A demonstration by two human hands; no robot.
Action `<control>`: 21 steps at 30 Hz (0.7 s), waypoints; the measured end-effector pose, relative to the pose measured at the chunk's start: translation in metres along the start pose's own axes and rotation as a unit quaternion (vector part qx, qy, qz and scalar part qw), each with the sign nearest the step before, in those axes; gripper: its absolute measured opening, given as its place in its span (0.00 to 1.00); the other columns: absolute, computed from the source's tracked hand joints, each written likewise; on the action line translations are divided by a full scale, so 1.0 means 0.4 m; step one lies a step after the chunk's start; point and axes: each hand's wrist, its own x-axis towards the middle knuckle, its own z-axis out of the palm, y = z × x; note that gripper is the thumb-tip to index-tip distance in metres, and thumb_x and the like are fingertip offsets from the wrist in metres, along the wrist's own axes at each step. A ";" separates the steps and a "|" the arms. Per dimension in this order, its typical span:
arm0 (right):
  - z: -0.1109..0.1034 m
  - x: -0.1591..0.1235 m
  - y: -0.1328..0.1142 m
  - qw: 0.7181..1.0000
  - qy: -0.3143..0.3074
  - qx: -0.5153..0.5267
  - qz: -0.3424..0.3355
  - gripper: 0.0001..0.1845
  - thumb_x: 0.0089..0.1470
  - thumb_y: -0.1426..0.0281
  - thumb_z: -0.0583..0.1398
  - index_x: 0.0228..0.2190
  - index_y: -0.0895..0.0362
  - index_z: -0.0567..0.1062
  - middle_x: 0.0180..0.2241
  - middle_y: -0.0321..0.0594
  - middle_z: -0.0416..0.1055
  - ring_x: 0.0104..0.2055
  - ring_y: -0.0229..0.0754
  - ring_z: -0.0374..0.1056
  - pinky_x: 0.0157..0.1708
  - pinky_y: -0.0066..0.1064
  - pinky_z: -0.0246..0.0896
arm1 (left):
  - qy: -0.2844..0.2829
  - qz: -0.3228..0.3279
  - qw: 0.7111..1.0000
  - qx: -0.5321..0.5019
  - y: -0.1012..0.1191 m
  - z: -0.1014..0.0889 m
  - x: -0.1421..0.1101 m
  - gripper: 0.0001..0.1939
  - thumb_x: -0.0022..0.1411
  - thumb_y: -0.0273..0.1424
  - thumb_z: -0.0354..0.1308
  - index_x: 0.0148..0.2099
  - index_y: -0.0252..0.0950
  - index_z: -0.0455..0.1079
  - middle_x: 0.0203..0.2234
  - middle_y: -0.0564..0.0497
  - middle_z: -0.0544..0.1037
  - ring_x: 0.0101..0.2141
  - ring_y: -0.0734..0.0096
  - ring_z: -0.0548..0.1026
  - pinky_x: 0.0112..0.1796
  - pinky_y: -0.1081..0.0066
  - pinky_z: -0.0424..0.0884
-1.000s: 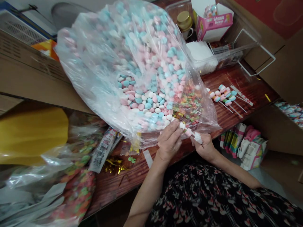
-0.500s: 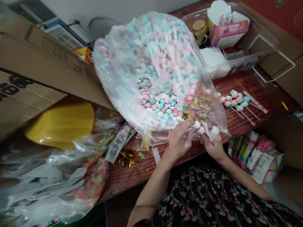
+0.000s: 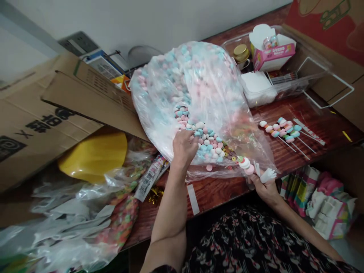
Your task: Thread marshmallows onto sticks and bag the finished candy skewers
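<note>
A big clear plastic bag (image 3: 170, 91) of pink, blue and white sweets (image 3: 206, 142) lies on the dark wooden table (image 3: 284, 159). My left hand (image 3: 184, 146) reaches into the bag's mouth, fingers curled down onto the sweets; what they hold, if anything, is hidden. My right hand (image 3: 263, 185) stays at the table's front edge, closed on a white stick with two sweets (image 3: 247, 165) threaded on it, just outside the bag.
Finished sweet skewers (image 3: 281, 129) lie on the table at right. Behind them stand a white tub (image 3: 257, 89), a gold-lidded jar (image 3: 241, 53) and a pink box (image 3: 273, 53). Cardboard boxes (image 3: 57, 110), a yellow bag (image 3: 93, 155) and more plastic bags (image 3: 85, 212) crowd the left.
My left hand left the stick and went up into the bag onto the sweets. My right hand kept the stick. The camera swung left and up.
</note>
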 end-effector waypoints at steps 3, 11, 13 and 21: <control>-0.006 0.003 0.005 1.000 -0.011 0.009 0.004 0.19 0.64 0.68 0.53 0.20 0.55 0.66 0.17 0.32 0.62 0.19 0.34 0.58 0.20 0.27 0.54 | -0.056 0.032 0.998 0.003 -0.008 -0.001 0.033 0.11 0.57 0.27 0.52 0.40 0.36 0.75 0.34 0.44 0.78 0.38 0.59 0.73 0.41 0.62 0.67; 0.003 0.024 -0.033 0.996 -0.047 -0.030 -0.070 0.15 0.62 0.73 0.53 0.22 0.56 0.67 0.19 0.32 0.62 0.20 0.33 0.58 0.24 0.26 0.55 | -0.073 0.043 0.996 0.001 -0.008 0.020 0.062 0.13 0.56 0.28 0.56 0.42 0.37 0.78 0.36 0.44 0.76 0.40 0.57 0.74 0.41 0.61 0.68; 0.009 0.023 -0.035 0.995 -0.050 -0.030 -0.085 0.15 0.61 0.74 0.52 0.23 0.56 0.68 0.19 0.31 0.62 0.20 0.33 0.58 0.24 0.26 0.56 | -0.008 0.054 0.998 -0.038 -0.006 0.027 0.045 0.08 0.52 0.27 0.58 0.35 0.37 0.77 0.36 0.44 0.76 0.41 0.56 0.74 0.43 0.60 0.69; 0.024 0.035 -0.049 0.989 -0.067 -0.030 -0.127 0.13 0.59 0.76 0.54 0.23 0.55 0.69 0.21 0.35 0.67 0.23 0.34 0.62 0.27 0.25 0.59 | 0.048 -0.093 0.851 -0.515 0.074 0.018 -0.075 0.12 0.44 0.28 0.69 0.32 0.36 0.71 0.30 0.54 0.78 0.30 0.72 0.76 0.34 0.71 0.73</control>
